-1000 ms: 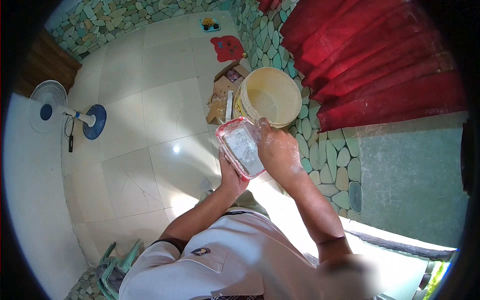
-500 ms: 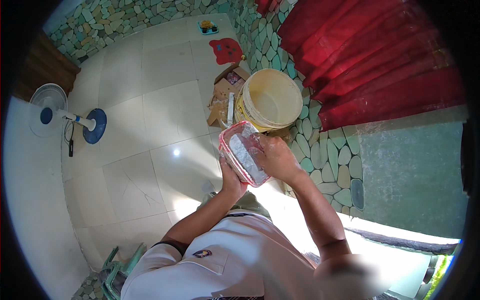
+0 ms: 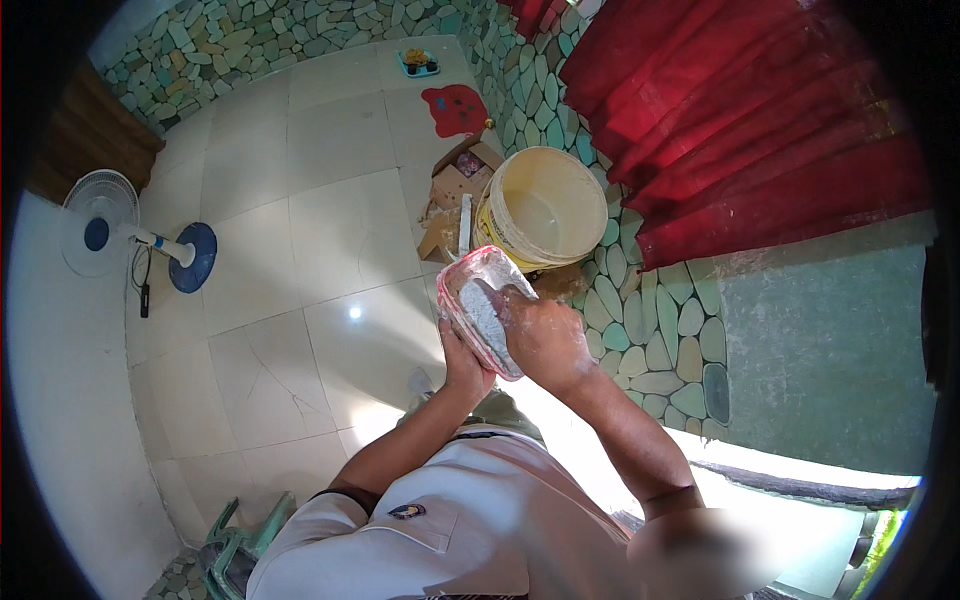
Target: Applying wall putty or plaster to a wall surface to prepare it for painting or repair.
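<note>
A rectangular, see-through plastic tub (image 3: 457, 322) with a red rim is tilted in front of my body. It holds a white, paste-like or powdery material (image 3: 484, 312). My left hand (image 3: 464, 358) is closed around the tub's near left side, supporting it. My right hand (image 3: 545, 335) reaches over the right rim into the tub, fingers bent against the white material. White smears cover its back and wrist. Whatever those fingers hold is hidden behind them.
A large cream bucket (image 3: 550, 205) stands beyond the tub, beside an open cardboard box (image 3: 457, 187) and a white-coated strip (image 3: 465, 222). A red mat (image 3: 455, 110) and small blue tray (image 3: 418, 63) lie farther off. A fan (image 3: 185, 258) is left; red curtains (image 3: 730, 130) hang right.
My right hand has turned and shifted slightly nearer my body, over the tub's right side. The white material shows a different shape. My left hand keeps its hold on the tub.
</note>
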Available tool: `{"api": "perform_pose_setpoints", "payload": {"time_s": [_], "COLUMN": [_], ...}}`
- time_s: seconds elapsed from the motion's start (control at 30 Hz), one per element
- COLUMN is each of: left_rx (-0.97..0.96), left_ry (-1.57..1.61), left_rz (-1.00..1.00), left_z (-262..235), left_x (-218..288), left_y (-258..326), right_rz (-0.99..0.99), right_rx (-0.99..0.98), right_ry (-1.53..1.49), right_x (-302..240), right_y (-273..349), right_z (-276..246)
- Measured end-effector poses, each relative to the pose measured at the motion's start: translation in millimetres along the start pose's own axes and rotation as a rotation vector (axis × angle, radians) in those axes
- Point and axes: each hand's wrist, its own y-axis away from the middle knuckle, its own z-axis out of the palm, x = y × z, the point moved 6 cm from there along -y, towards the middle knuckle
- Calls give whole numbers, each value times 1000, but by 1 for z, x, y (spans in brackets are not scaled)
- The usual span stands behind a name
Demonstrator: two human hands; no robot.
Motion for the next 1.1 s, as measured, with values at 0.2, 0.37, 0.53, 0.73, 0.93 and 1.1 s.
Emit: {"api": "perform_pose_setpoints", "payload": {"time_s": [0.2, 0.37, 0.53, 0.73, 0.93, 1.1], "left_rx": [-59, -117, -87, -107, -59, -65], "left_ry": [-36, -80, -146, -79, -88, -134], "left_rz": [-3, -4, 5, -89, -81, -32], "left_z": [2, 17, 10, 13, 15, 26], "left_x": [1, 3, 1, -1, -1, 1], "left_y": [-3, 1, 1, 5, 7, 13], "right_rz": [-34, -14, -57, -203, -248, -174], "right_rx": [127, 77, 22, 97, 11, -15], "right_ry": [-76, -95, -220, -309, -105, -21], "right_x": [2, 9, 19, 8, -10, -11], "right_y": [7, -7, -13, 10, 35, 24], "right_z": [-23, -13, -5, -16, -20, -17]}}
